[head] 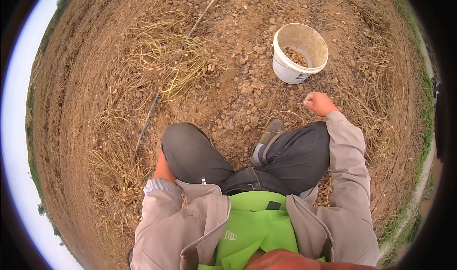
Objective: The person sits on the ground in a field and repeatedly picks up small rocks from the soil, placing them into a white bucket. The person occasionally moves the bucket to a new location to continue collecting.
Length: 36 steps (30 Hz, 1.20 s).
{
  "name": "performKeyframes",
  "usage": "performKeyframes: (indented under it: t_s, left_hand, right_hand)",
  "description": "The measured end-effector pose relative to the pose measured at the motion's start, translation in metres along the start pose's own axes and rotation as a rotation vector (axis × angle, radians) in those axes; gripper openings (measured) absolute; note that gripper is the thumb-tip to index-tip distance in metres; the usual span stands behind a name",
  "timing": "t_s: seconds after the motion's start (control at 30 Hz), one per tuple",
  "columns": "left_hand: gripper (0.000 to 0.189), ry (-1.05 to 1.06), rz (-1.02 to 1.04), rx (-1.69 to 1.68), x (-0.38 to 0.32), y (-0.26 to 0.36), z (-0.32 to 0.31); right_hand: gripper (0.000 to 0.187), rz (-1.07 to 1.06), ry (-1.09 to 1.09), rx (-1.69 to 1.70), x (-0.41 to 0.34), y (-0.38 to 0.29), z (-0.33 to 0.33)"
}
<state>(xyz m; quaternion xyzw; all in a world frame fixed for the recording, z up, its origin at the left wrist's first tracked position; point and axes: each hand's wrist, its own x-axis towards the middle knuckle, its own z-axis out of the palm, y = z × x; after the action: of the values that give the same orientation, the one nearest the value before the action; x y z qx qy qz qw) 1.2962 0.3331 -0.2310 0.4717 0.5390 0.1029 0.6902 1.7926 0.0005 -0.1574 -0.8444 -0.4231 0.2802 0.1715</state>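
My right hand (pixel 319 104) hovers beyond my right knee, below the near side of a white plastic bucket and apart from it. Its fingers are curled, and whether anything is inside them cannot be seen. Some peanuts in their shells (pixel 295 56) lie at the bottom of the bucket (pixel 285 71), which stands on the soil with its mouth open. Of my left hand (pixel 162 167) only the wrist end shows beside my left knee; the knee hides the fingers. Pulled peanut plants (pixel 125 166) with pods lie close to that side.
Another heap of dried peanut plants (pixel 167 59) lies ahead to the left. A thin dark hose or strip (pixel 146 121) runs past it along the ground. More dry plants (pixel 375 73) lie on the right. Cloddy soil (pixel 242 91) spreads before my legs, with a grass verge (pixel 425 120) at far right.
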Motion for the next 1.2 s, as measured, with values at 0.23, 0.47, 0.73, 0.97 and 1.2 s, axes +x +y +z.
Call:
performKeyframes:
  t_s: [0.23,0.47,0.73,0.97,1.2]
  left_hand:
    - [0.053,-0.053,0.054,-0.098,-0.05,0.044,0.006]
    - [0.052,-0.121,0.153,-0.126,-0.08,0.092,0.031]
    - [0.049,-0.396,0.169,-0.001,-0.038,0.122,0.067]
    - [0.041,-0.501,0.094,0.214,0.009,0.126,0.089]
    - [0.037,-0.481,0.016,0.144,0.009,0.12,0.08]
  right_hand:
    - [0.021,-0.098,-0.036,-0.234,0.011,0.013,0.012]
    - [0.042,-0.099,0.058,-0.144,0.01,0.025,0.015]
    - [0.065,0.334,-0.034,0.593,0.026,0.035,0.006]
    - [0.083,0.581,0.035,1.279,0.081,0.034,0.006]
    - [0.052,0.616,0.298,1.568,0.13,0.037,0.015]
